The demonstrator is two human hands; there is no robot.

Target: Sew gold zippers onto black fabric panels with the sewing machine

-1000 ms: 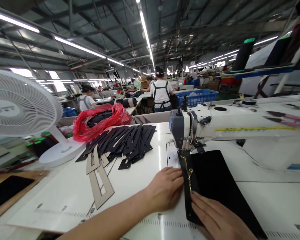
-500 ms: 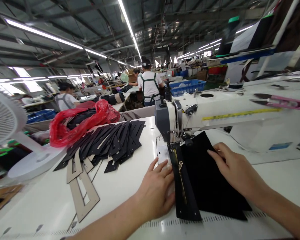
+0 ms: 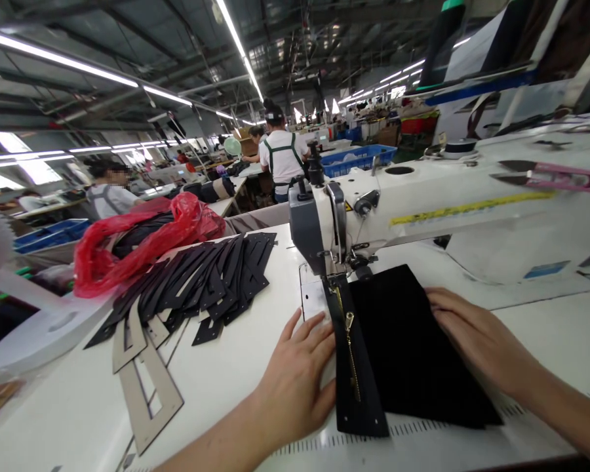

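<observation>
A black strip (image 3: 356, 393) with a gold zipper (image 3: 350, 334) set into it runs under the head of a white sewing machine (image 3: 344, 229). To its right, beside the strip, lies a black fabric panel (image 3: 408, 347). My left hand (image 3: 295, 380) lies against the strip's left edge, fingers stretched and slightly apart. At the panel's right edge is my right hand (image 3: 482, 341), its visible fingers stretched out and touching the edge. The thumb and fingertips of that hand are hidden.
Many black slotted pieces (image 3: 216, 275) lie fanned on the left of the white table, some showing beige sides (image 3: 147, 400). Behind them sits a red plastic bag (image 3: 150, 236); a white fan (image 3: 44, 314) stands far left. Pink-handled snips (image 3: 560, 176) rest on the machine. Co-workers sit beyond.
My right hand has gone from pinching the panel's upper corner to lying along its right edge. The panel now lies flatter and wider. My left hand stays by the strip; the view has shifted slightly.
</observation>
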